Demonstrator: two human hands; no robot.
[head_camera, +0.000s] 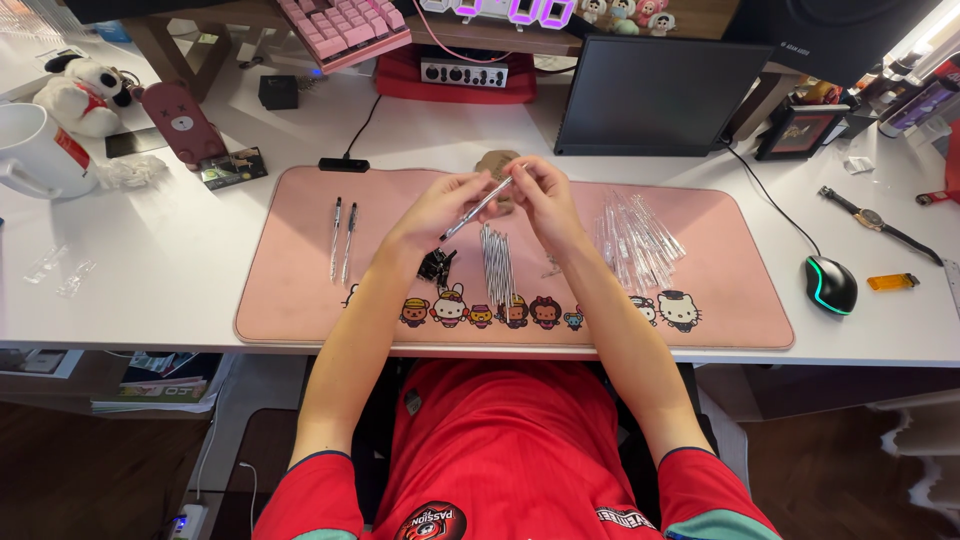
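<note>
A person in a red short-sleeved sports shirt, arms bare.

The shirt (500, 440) is bright red and looks like a football jersey of smooth fabric. Each short sleeve ends in a thin dark trim at the edge. On the chest there is a round dark badge with a red and white design, and beside it a small white print. A teal patch shows at the lower corner near one sleeve. Both forearms and the hands are uncovered, with no watch or ring to see.

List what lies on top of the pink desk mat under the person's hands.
On the pink desk mat: two finished pens, a row of refills, small black parts, clear barrels. Both hands, left hand and right hand, hold one pen, partly covering a brown object behind.
</note>
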